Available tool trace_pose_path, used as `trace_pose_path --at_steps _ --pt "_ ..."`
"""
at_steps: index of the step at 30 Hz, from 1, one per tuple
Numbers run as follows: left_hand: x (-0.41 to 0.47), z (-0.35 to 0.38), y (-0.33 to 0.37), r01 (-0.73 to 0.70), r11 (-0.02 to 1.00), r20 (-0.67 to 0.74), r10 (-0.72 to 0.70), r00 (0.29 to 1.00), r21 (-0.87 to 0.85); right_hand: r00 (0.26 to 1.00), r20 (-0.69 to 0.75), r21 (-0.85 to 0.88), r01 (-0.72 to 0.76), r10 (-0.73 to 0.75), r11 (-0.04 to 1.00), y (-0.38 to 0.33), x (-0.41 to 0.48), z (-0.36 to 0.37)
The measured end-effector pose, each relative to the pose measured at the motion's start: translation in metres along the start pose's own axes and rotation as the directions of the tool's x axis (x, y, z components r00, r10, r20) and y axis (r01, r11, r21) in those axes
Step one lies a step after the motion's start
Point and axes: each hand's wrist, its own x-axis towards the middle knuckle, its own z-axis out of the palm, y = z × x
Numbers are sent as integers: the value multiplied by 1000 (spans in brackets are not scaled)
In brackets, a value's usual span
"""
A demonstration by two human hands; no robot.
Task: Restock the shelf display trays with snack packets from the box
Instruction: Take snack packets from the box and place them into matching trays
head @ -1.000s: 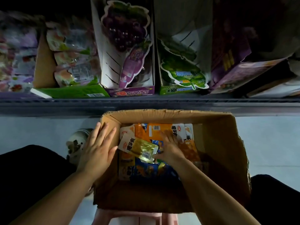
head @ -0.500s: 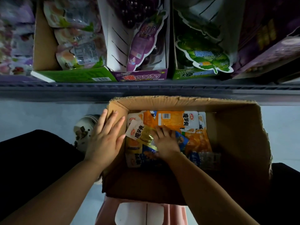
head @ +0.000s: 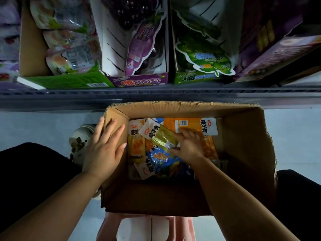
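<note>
**Head view.** An open cardboard box [head: 243,136] stood on a pink stool [head: 111,226], just on the near side of the shelf edge [head: 156,94]. The left hand [head: 104,150] lay flat, fingers straight, against the box's left wall. The right hand [head: 189,146], inside the box, pinched the right end of a gold-and-white packet [head: 159,134] printed 魔芋爽 beside a round red logo. Under it lay loose snack packets, among them an orange packet [head: 194,126] with a barcode and the same characters, and a blue packet [head: 161,159]. On the shelf beyond, a purple grape display tray [head: 139,80] stood between a left green tray [head: 69,82] and a right green tray [head: 191,79].
</note>
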Motion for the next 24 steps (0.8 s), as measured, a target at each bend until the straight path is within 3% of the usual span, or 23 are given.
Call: trace_pose_path --at_steps 2,3,4,5,6,7,8,9,10,11,12,13,15,17,21,24 --pt "0 1 0 -6 1000 -7 6 1000 -4 938 -165 358 -231 304 905 10 1 -3" --pt "1 1 1 -5 1000 -6 4 1000 -5 842 -160 558 -354 516 751 14 3 -2" --pt "1 0 1 2 1000 -2 -2 1000 -6 718 -89 740 -416 690 529 19 7 0" --pt "2 1 1 7 1000 -2 -7 1000 -6 619 6 870 -391 786 301 25 12 2" --pt "1 1 1 10 1000 1 -9 1000 -5 586 97 936 -330 805 127 28 16 4" --pt "1 1 0 8 1000 1 -8 1000 0 589 162 956 -293 792 23 32 22 8" --pt "1 2 0 4 1000 7 -4 1000 6 630 219 945 -327 745 -1 34 26 11" --pt "0 2 -1 -3 1000 9 3 1000 11 597 226 948 -318 770 -32 37 29 11" --pt "1 2 -1 -4 1000 7 4 1000 9 570 221 922 -387 791 21 41 29 12" --pt "1 2 -1 -4 1000 0 4 1000 5 610 179 827 -519 772 218 38 26 1" --pt "1 1 0 -2 1000 -3 2 1000 2 626 171 792 -547 761 271 38 23 -11" --pt "0 2 1 -4 1000 -9 4 1000 0 623 197 870 -467 757 158 44 21 -18" --pt "1 1 1 -12 1000 -19 12 1000 -4 625 420 906 -324 658 -271 52 16 -25" --pt "1 2 0 -22 1000 -20 22 1000 2 685 391 915 -219 615 -338 57 12 -21" --pt "2 3 0 -40 999 -32 40 999 0 633 478 873 -417 610 -251 56 21 -22" --pt "2 5 0 -28 1000 -29 28 999 8 653 456 841 -539 605 -51 50 25 -27"
